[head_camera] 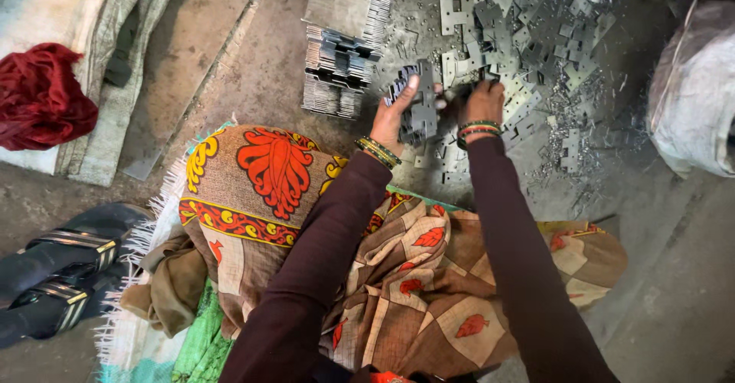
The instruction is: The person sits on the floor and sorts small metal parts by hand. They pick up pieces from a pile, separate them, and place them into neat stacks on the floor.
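My left hand (396,115) grips a small stack of flat grey metal plates (419,107), held on edge above the floor. My right hand (482,101) reaches to the loose pile of the same notched metal pieces (528,38), its fingers closed on one or more of them; the fingertips are hidden. Both wrists wear coloured bangles, and both arms are in dark maroon sleeves. The two hands are close together, a few centimetres apart.
A neat stacked row of metal plates (341,54) lies on the concrete floor left of my hands. A white sack (693,92) sits at the right. My patterned orange and brown cloth (276,184) covers my lap. Dark sandals (61,268) and a red cloth (38,96) lie left.
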